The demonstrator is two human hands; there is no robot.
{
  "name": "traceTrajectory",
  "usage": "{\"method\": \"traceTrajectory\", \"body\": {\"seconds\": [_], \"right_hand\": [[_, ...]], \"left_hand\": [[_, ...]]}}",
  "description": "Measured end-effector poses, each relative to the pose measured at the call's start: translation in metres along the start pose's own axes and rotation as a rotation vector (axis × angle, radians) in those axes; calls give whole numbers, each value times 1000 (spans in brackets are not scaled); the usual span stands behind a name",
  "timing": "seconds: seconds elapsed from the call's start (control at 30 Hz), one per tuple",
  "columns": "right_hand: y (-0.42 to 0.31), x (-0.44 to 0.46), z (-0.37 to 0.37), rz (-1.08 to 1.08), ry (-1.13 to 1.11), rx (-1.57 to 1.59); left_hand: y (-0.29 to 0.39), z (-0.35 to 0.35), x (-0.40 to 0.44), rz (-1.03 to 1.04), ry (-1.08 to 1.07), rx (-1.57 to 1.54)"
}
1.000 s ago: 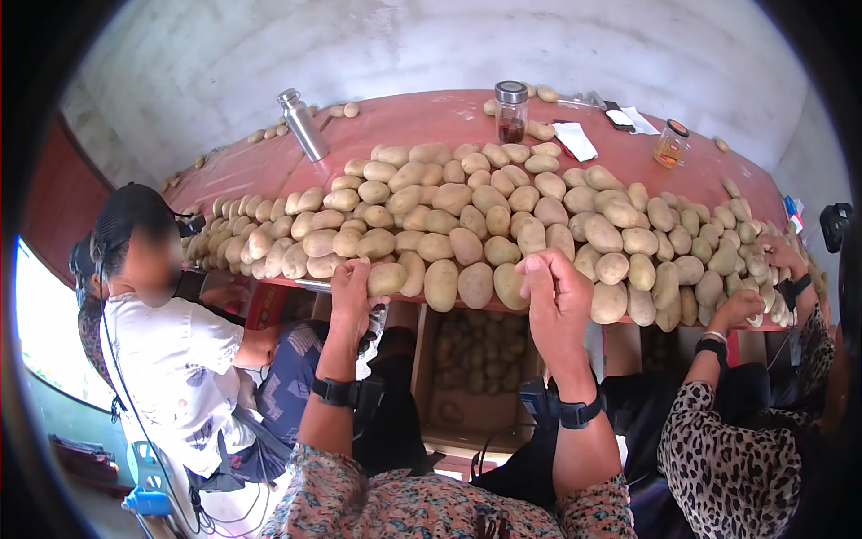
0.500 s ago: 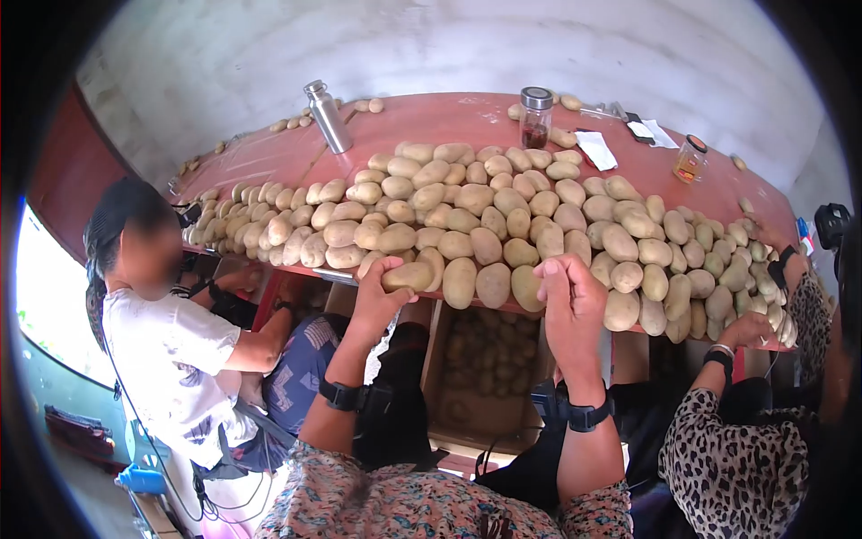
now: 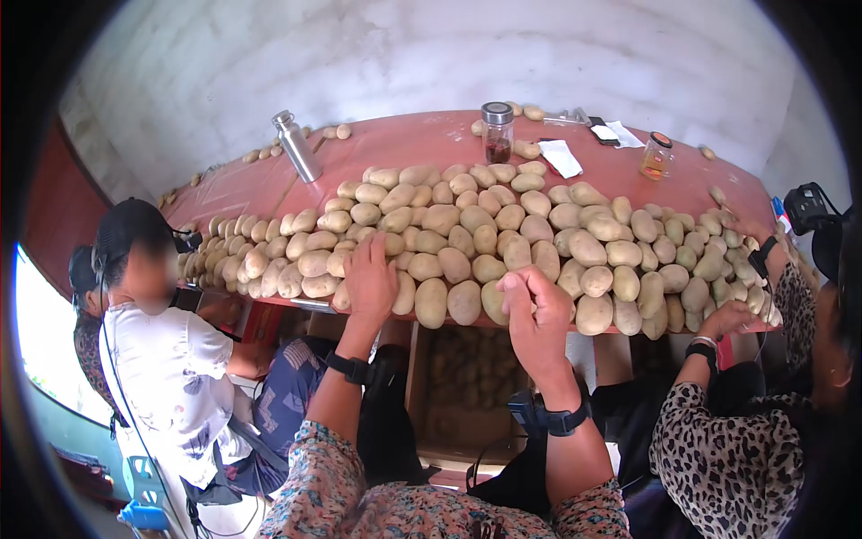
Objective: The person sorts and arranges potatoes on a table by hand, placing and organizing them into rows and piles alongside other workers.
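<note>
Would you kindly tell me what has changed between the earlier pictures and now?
The left hand has moved forward, farther over the heaped potatoes. The potato it gripped earlier no longer shows; whether it was let go or is hidden under the hand, I cannot tell. The right hand stays curled near the front edge of the table, and the metal bottle stands where it was.

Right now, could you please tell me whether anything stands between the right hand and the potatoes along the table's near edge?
Nothing visible does: the left hand is well to one side of the right hand, and the steel bottle stands behind the potatoes.
</note>
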State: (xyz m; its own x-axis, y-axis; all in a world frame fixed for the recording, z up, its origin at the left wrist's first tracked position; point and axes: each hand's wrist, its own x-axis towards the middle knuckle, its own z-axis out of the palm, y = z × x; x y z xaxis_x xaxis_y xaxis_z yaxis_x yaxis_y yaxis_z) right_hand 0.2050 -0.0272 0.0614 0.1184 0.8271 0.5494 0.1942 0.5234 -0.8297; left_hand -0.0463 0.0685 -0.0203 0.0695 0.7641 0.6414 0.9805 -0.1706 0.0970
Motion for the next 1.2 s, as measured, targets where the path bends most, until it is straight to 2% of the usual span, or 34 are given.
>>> {"method": "traceTrajectory", "body": {"seconds": [0.17,0.23,0.33,0.57,0.63,0.67,0.73,0.77,0.83,0.87,0.93,0.97,1.03,1.2], "right_hand": [[2,-1,0,9,-23,9],[2,-1,0,6,-16,8],[2,2,0,13,1,13],[3,3,13,17,-50,24],[2,3,20,1,-58,37],[2,3,25,-10,-71,50],[1,6,32,-15,-86,42],[2,7,36,-18,-110,34],[3,9,44,19,-97,24],[3,11,47,-22,-97,20],[3,12,55,-35,-104,2],[4,14,58,-33,-94,-7],[5,16,65,-34,-160,-14],[18,15,82,-53,-198,-39]], "left_hand": [[-5,-9,2,48,32,-46],[-7,-14,7,43,64,-267],[-20,-24,26,89,147,-370],[-74,-16,105,-3,116,-364],[-79,-4,133,-59,-28,-307],[-77,0,146,-49,-24,-311],[-69,12,166,33,-314,-163],[-69,24,174,44,-315,-168],[-66,52,188,-91,-451,-111],[-58,50,194,-78,-452,-119],[-37,35,201,-26,-622,53],[-38,42,205,-14,-623,46],[-45,55,212,-115,-726,77],[-65,95,220,-77,-823,-10]]}}
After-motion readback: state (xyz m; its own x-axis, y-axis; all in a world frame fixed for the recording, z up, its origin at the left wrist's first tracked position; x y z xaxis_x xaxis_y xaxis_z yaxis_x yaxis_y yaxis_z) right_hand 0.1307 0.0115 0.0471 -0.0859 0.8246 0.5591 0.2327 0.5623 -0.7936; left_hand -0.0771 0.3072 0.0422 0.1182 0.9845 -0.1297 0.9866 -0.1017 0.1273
